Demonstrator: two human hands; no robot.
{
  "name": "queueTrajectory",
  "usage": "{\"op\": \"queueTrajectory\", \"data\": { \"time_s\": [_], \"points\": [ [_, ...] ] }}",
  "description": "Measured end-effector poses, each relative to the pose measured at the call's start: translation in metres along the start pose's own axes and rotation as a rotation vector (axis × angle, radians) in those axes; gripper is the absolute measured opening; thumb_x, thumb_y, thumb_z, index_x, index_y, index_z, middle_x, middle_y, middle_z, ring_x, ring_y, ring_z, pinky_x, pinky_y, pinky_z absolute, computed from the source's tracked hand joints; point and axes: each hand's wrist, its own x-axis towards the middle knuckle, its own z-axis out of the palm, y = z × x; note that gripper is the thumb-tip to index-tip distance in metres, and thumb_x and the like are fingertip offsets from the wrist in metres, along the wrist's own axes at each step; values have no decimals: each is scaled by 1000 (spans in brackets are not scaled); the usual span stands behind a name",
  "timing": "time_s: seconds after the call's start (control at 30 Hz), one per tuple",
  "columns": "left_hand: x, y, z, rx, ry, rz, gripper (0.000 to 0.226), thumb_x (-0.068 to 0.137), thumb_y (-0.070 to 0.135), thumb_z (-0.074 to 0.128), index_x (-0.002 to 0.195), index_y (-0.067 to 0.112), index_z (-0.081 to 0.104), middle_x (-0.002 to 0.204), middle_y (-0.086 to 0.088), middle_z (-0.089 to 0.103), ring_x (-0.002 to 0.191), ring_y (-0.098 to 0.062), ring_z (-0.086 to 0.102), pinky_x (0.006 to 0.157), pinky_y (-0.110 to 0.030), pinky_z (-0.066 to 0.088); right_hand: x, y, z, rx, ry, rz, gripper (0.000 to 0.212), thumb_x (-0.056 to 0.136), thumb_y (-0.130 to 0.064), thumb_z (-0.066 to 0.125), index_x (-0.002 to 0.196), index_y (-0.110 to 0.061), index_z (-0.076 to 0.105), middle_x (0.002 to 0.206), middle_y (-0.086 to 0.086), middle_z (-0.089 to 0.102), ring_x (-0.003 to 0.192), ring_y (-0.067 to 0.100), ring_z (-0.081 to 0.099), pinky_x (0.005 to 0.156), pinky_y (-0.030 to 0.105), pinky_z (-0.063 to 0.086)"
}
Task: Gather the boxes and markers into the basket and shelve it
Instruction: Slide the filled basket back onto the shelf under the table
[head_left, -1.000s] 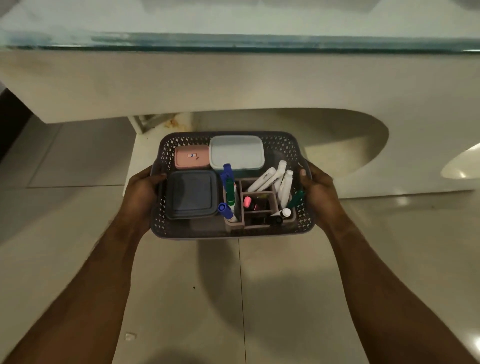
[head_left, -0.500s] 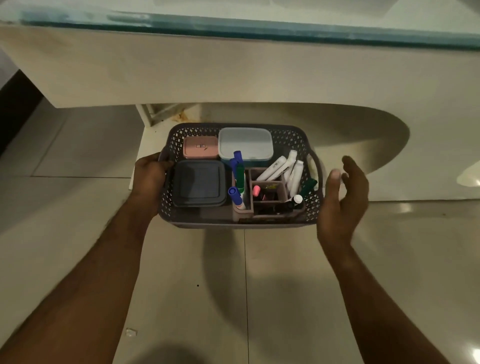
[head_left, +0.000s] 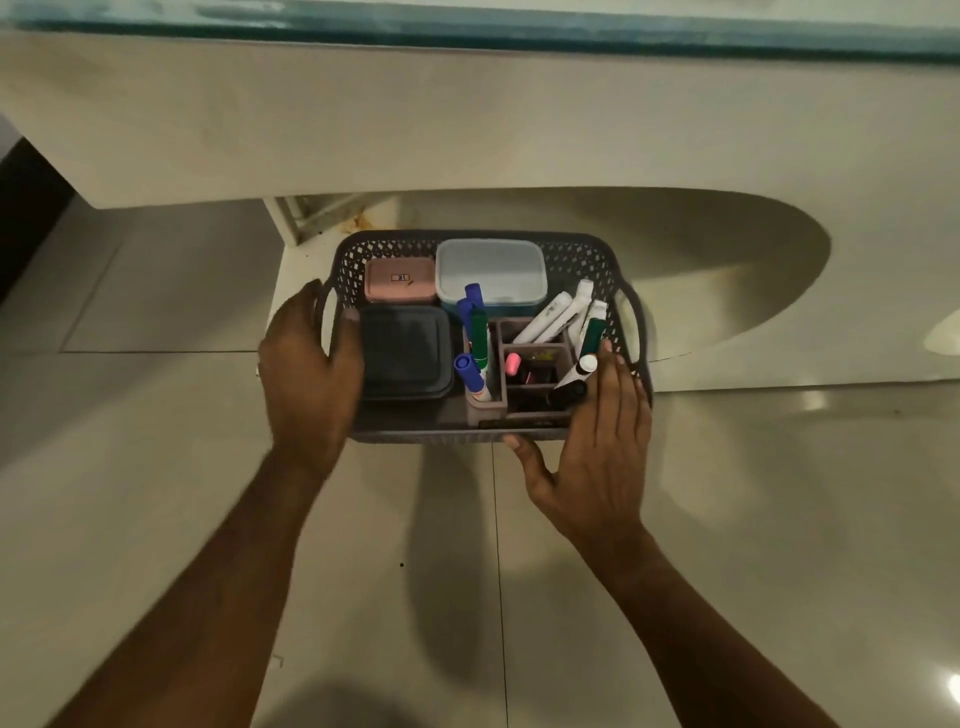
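Item 1: basket (head_left: 576, 254), grey perforated plastic w/ handle loops on both short sides. It sits low, at the near edge of the white shelf (head_left: 727, 270) under the counter, front part out over the tiled floor (head_left: 156, 467). Whether it rests on the shelf or is carried, can't tell.

Item 2: your left hand (head_left: 309, 374), wrapped round the basket's left side by the handle, thumb over the rim on the inside, fingers outside: gripping the basket.

Item 3: your right hand (head_left: 597, 447), spread flat, fingers extended over the basket's front-right corner, thumb at the front wall. Nothing in it; contact w/ the rim unclear.

Contents, back row: pink box (head_left: 400, 280) left, light blue lidded box (head_left: 491, 270) right, side by side. Front left: dark grey box (head_left: 405, 351), just beside your left thumb.

Contents, right half: brown divided organiser (head_left: 535, 343) w/ markers. Blue-capped markers (head_left: 470, 371) and a green marker (head_left: 478, 332) stand in the left slot. White markers (head_left: 550, 322) lean in the back compartment. Pink-tipped item (head_left: 512, 362) in the middle section, type unclear. Black-and-white marker (head_left: 574, 382) lies tilted by your right fingertips.
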Motion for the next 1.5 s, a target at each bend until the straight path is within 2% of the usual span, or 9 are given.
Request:
{"op": "queueTrajectory", "data": {
  "time_s": [0.03,0.1,0.2,0.33,0.43,0.53,0.77,1.13,1.5],
  "points": [
    [-15,2,1,112,23,168,46,102,33,54,137,5,59,138,-15,63,131,-28,56,113,-36,42,1,0,1,-3,-2,5,103,90,-73,51,156,3,30,165,23,26,154,37,24,121,58,27],
    [-44,0,9,244,-40,423,54,102,36,48,142,0,53,144,-21,56,138,-33,50,118,-47,39,5,-1,3,-2,-10,6,102,91,-74,47,156,2,30,165,23,24,154,37,23,122,58,26],
    [-69,-9,27,435,-191,561,64,103,45,39,146,-3,47,150,-23,51,144,-35,44,122,-52,32,14,-3,4,7,-5,0,103,91,-75,46,156,2,28,165,23,24,154,37,24,121,58,26],
    [-68,-10,39,674,-252,531,65,107,46,28,150,-1,40,153,-23,47,146,-36,41,125,-49,22,28,-6,9,-1,5,4,102,91,-75,47,156,2,29,164,23,26,153,37,26,121,58,27],
    [-56,-13,46,740,-223,537,58,108,38,41,150,-1,37,153,-24,46,146,-39,40,125,-50,19,41,-7,13,9,19,0,103,91,-75,47,157,1,27,164,22,26,153,36,27,123,57,26],
    [-46,-10,54,753,-210,516,57,107,35,46,151,-1,36,155,-24,43,148,-39,37,125,-52,22,55,-6,19,13,12,-4,103,91,-77,43,158,-1,23,165,21,25,153,36,26,124,55,24],
    [-19,-2,74,732,-180,428,60,109,39,21,152,0,34,156,-25,39,151,-40,31,126,-53,21,92,-4,36,3,-30,-1,104,91,-79,41,160,-5,19,166,18,23,154,34,22,125,55,23],
    [16,-6,96,705,-83,501,61,111,40,33,155,-2,29,158,-28,36,152,-42,27,126,-54,21,137,-3,53,-24,-64,-18,103,91,-80,36,160,-7,15,167,18,21,155,35,20,125,56,21],
    [32,-7,98,702,-148,506,67,110,44,34,158,1,18,163,-26,24,156,-40,18,127,-54,19,150,-2,55,-71,-96,-55,105,92,-81,29,161,-5,10,169,20,13,157,35,16,127,54,17]
  ]
}}
